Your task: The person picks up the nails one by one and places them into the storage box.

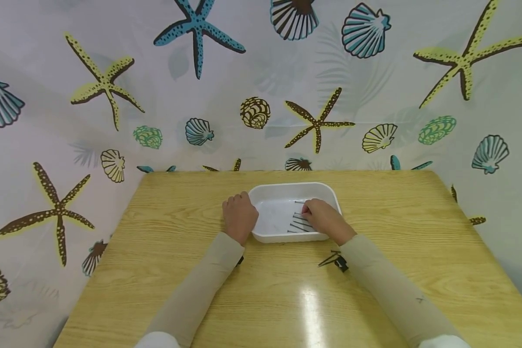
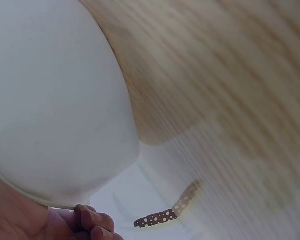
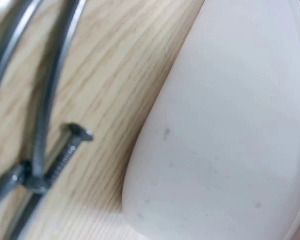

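Note:
A white plastic tray (image 1: 271,237) stands on the table, with several nails (image 1: 299,224) lying in a spaced row in its right half. My left hand (image 1: 240,217) grips the tray's left rim, and in the left wrist view its curled fingers (image 2: 97,220) show at the edge of the tray wall (image 2: 60,100). My right hand (image 1: 326,220) reaches over the right side into the tray, thumb and forefinger pinched together at a nail among the row. Those fingertips partly cover the nail's end. The right wrist view shows only the tray's outer wall (image 3: 225,125).
A few loose nails (image 1: 328,260) lie on the wooden table (image 1: 269,299) in front of the tray, below my right wrist; one nail (image 3: 65,155) crosses others there. A dark wrist camera (image 1: 341,263) hangs under the right sleeve. A shell-and-starfish printed cloth (image 1: 226,92) hangs behind the table.

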`<state>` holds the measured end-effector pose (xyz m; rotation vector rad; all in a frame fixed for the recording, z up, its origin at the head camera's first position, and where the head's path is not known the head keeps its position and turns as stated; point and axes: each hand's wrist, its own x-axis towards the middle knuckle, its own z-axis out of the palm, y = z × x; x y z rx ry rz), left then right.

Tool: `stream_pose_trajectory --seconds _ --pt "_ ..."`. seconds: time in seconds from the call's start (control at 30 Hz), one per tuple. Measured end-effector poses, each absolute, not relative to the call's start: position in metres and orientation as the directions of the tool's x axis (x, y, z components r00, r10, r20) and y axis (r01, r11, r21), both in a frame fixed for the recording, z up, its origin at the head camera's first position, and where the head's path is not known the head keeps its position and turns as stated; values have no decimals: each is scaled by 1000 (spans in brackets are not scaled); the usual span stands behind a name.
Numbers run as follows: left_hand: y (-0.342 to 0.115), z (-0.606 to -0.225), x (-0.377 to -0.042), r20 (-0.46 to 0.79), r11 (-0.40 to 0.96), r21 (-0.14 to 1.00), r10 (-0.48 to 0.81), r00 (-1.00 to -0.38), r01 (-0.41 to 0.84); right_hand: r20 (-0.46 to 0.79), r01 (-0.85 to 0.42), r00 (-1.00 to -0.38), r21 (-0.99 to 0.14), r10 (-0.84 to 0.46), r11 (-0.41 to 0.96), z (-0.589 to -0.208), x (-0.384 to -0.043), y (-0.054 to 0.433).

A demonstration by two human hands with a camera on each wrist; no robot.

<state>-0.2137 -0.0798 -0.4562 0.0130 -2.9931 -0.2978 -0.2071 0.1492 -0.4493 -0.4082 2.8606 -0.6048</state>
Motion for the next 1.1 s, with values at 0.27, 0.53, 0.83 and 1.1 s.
stream_pose_trajectory --seconds 0.27,0.53,0.83,1.1 --pt "-80 -454 -213 125 977 213 -21 -992 7 -150 -228 -940 -388 -305 893 -451 -210 149" --pt "-81 -457 -214 140 976 216 -17 -990 14 -139 -246 -940 -356 -311 902 -452 -211 147" --pt "-82 -453 -213 131 969 246 -2 -991 31 -131 -250 -942 -339 -309 907 -454 -212 149" --pt "-81 -453 -213 108 968 250 -13 -994 15 -117 -249 -945 -346 -305 905 -454 -212 149"
